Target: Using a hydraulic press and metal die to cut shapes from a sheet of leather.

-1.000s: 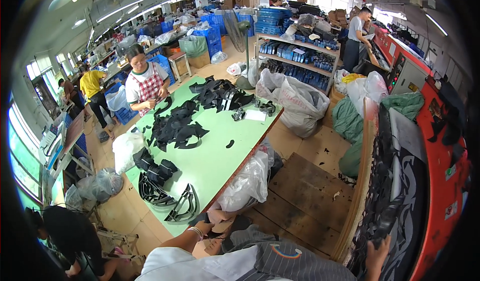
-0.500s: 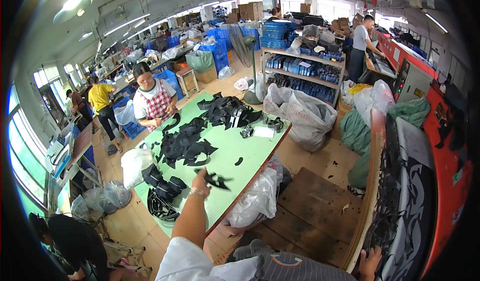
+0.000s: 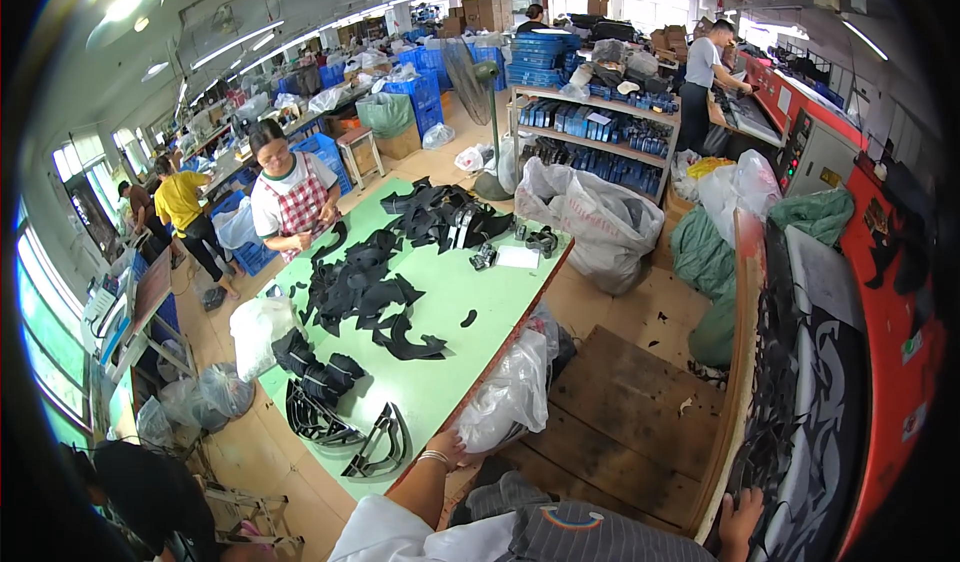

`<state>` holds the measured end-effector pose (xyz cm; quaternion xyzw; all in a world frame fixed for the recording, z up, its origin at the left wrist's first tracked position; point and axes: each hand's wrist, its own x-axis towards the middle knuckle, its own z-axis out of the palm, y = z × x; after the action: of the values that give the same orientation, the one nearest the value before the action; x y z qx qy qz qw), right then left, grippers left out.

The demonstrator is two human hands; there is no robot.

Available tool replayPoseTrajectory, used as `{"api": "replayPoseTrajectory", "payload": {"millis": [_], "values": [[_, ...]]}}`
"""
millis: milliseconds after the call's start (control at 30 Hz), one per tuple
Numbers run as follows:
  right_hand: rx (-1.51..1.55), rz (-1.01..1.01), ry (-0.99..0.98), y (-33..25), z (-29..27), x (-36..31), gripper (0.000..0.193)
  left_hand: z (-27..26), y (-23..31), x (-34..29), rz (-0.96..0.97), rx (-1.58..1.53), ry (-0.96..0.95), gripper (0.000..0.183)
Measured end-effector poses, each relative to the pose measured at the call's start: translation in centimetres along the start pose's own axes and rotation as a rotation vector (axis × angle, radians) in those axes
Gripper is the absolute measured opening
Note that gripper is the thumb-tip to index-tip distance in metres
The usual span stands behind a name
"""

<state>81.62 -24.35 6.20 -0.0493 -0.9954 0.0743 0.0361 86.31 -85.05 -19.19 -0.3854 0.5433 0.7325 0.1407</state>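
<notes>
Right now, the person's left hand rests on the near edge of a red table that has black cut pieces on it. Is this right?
Not quite: the table is green, not red, as the head view shows. The rest holds: the left hand rests on its near edge, and black cut pieces lie on it.

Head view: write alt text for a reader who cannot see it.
The person's left hand rests on the near edge of a green table strewn with black cut pieces; the right hand touches a patterned black sheet. A co-worker in a checked apron works opposite.
</notes>
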Motion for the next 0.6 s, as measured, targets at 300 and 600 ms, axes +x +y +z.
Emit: {"api": "replayPoseTrajectory", "payload": {"millis": [300,600], "values": [[-0.108,-0.008,0.092,0.4,-0.3,0.6,0.027,3.1,2.7,-5.2,-0.230,-0.187,0.119,0.021],[-0.166,0.108,-0.068,-1.5,-1.6,1.3,0.029,-1.8,12.2,-3.9,0.097,-0.769,-0.010,0.012]]}}
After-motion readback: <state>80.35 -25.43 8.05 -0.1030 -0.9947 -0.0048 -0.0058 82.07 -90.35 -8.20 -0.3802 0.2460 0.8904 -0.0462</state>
